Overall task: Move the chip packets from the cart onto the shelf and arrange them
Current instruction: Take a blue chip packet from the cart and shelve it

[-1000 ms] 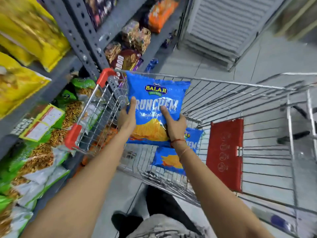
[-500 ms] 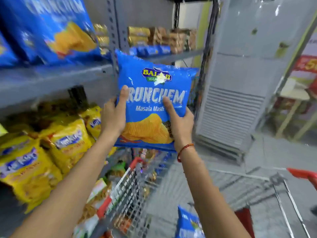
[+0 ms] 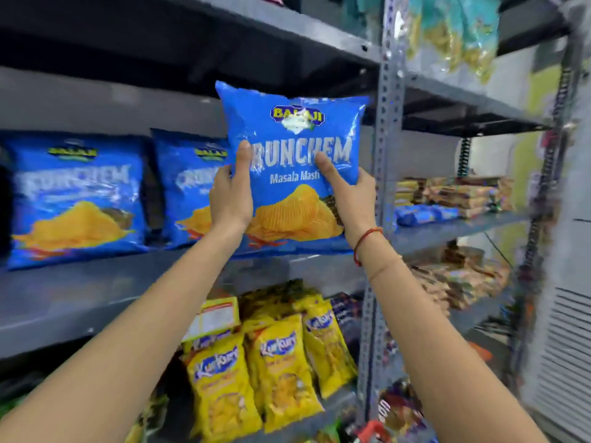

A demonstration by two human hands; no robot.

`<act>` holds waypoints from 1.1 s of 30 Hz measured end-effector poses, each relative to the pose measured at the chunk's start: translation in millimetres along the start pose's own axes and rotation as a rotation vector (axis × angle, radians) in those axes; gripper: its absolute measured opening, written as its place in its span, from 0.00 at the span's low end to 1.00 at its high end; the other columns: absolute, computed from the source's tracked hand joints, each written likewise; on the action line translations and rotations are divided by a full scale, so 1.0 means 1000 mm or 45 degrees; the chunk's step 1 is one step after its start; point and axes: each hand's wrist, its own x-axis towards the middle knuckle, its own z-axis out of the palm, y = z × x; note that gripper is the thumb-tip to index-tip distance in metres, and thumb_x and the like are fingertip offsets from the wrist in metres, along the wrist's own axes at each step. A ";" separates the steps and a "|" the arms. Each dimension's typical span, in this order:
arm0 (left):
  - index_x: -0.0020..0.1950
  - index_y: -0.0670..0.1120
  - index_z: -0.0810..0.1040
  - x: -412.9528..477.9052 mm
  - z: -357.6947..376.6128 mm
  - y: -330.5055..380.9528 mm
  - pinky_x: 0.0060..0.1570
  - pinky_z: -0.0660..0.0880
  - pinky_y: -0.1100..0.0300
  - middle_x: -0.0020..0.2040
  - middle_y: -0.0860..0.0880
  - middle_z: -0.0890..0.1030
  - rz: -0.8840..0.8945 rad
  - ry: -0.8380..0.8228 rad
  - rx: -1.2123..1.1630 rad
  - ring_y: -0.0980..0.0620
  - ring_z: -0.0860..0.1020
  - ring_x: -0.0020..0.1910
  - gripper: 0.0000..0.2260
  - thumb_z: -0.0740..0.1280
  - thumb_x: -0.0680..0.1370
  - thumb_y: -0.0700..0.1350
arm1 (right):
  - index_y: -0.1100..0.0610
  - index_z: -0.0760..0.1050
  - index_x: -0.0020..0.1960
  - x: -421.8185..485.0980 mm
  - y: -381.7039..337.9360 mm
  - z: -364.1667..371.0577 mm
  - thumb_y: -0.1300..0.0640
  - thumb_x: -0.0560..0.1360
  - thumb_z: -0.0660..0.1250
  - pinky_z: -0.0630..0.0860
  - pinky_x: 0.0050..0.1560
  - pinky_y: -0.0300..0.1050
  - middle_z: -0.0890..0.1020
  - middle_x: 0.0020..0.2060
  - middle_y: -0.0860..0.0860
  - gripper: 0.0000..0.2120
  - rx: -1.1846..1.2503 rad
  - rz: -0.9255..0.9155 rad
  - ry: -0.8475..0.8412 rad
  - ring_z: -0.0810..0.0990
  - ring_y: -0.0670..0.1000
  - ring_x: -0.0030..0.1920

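I hold a blue chip packet (image 3: 294, 129) upright with both hands, in front of the grey middle shelf (image 3: 96, 282). My left hand (image 3: 230, 199) grips its lower left edge, thumb on the front. My right hand (image 3: 351, 193) grips its lower right edge, thumb across the lettering. Two matching blue packets stand on that shelf to the left, one (image 3: 76, 199) at the far left and one (image 3: 188, 187) partly hidden behind the held packet. Only a red corner of the cart (image 3: 372, 431) shows at the bottom.
A perforated grey upright post (image 3: 385, 155) stands just right of the held packet. Yellow snack packets (image 3: 281, 372) fill the shelf below. Brown and blue packs (image 3: 447, 199) lie on the neighbouring shelf to the right. Another shelf board (image 3: 287, 24) runs overhead.
Both hands have lifted the blue packet from the cart up to the middle shelf level, beside the blue packets standing there. The view has swung up and the cart has dropped out of sight.
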 end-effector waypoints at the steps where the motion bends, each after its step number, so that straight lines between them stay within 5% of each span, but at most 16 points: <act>1: 0.47 0.42 0.75 0.006 -0.007 -0.003 0.34 0.64 0.58 0.40 0.51 0.73 -0.022 0.038 0.041 0.53 0.70 0.36 0.30 0.53 0.72 0.69 | 0.56 0.77 0.61 0.005 0.005 0.013 0.35 0.59 0.75 0.75 0.62 0.58 0.81 0.60 0.56 0.37 0.009 0.035 -0.039 0.79 0.56 0.61; 4: 0.50 0.42 0.75 0.025 -0.029 -0.015 0.37 0.64 0.56 0.40 0.50 0.73 -0.058 0.143 0.117 0.50 0.72 0.39 0.31 0.52 0.73 0.69 | 0.59 0.71 0.68 0.012 0.021 0.049 0.35 0.61 0.74 0.72 0.66 0.58 0.77 0.65 0.56 0.43 0.028 0.115 -0.133 0.76 0.56 0.65; 8: 0.59 0.39 0.75 0.046 -0.047 -0.034 0.52 0.66 0.50 0.57 0.39 0.78 -0.039 0.226 0.219 0.41 0.74 0.58 0.32 0.52 0.75 0.66 | 0.58 0.76 0.62 0.020 0.046 0.080 0.38 0.64 0.74 0.73 0.64 0.58 0.81 0.59 0.55 0.34 0.019 0.175 -0.160 0.78 0.54 0.60; 11: 0.46 0.40 0.76 0.052 -0.053 -0.048 0.44 0.66 0.50 0.44 0.39 0.78 -0.060 0.258 0.177 0.43 0.76 0.45 0.29 0.54 0.75 0.66 | 0.55 0.76 0.62 0.024 0.063 0.094 0.38 0.65 0.73 0.76 0.61 0.54 0.80 0.60 0.54 0.32 0.015 0.199 -0.202 0.77 0.57 0.63; 14: 0.34 0.48 0.64 0.056 -0.058 -0.062 0.35 0.62 0.54 0.32 0.49 0.66 -0.122 0.291 0.164 0.50 0.66 0.33 0.24 0.54 0.73 0.68 | 0.55 0.78 0.58 0.026 0.078 0.104 0.39 0.65 0.73 0.77 0.61 0.55 0.82 0.57 0.54 0.28 0.008 0.211 -0.231 0.80 0.56 0.59; 21: 0.56 0.37 0.72 0.069 -0.063 -0.075 0.44 0.64 0.52 0.35 0.48 0.68 -0.168 0.311 0.171 0.47 0.68 0.40 0.34 0.55 0.72 0.68 | 0.51 0.76 0.55 0.033 0.097 0.116 0.36 0.65 0.72 0.72 0.62 0.49 0.79 0.56 0.48 0.26 -0.083 0.232 -0.198 0.76 0.53 0.61; 25: 0.62 0.42 0.68 0.068 -0.063 -0.075 0.48 0.67 0.53 0.57 0.41 0.75 -0.206 0.331 0.203 0.44 0.72 0.51 0.30 0.59 0.73 0.65 | 0.55 0.66 0.70 0.032 0.101 0.115 0.32 0.67 0.67 0.68 0.64 0.54 0.75 0.66 0.54 0.40 -0.263 0.250 -0.218 0.70 0.57 0.68; 29: 0.66 0.45 0.64 0.050 -0.062 -0.068 0.60 0.65 0.50 0.65 0.43 0.69 0.055 0.427 0.341 0.44 0.67 0.64 0.27 0.61 0.75 0.60 | 0.56 0.63 0.71 0.022 0.095 0.098 0.35 0.72 0.63 0.72 0.58 0.53 0.76 0.63 0.57 0.36 -0.405 0.082 -0.153 0.75 0.57 0.61; 33: 0.63 0.46 0.68 0.002 -0.049 -0.059 0.63 0.64 0.53 0.61 0.48 0.70 0.502 0.405 0.354 0.49 0.67 0.63 0.19 0.61 0.77 0.55 | 0.54 0.69 0.66 -0.005 0.081 0.061 0.40 0.74 0.64 0.74 0.52 0.42 0.77 0.58 0.54 0.26 -0.281 -0.025 -0.073 0.76 0.52 0.55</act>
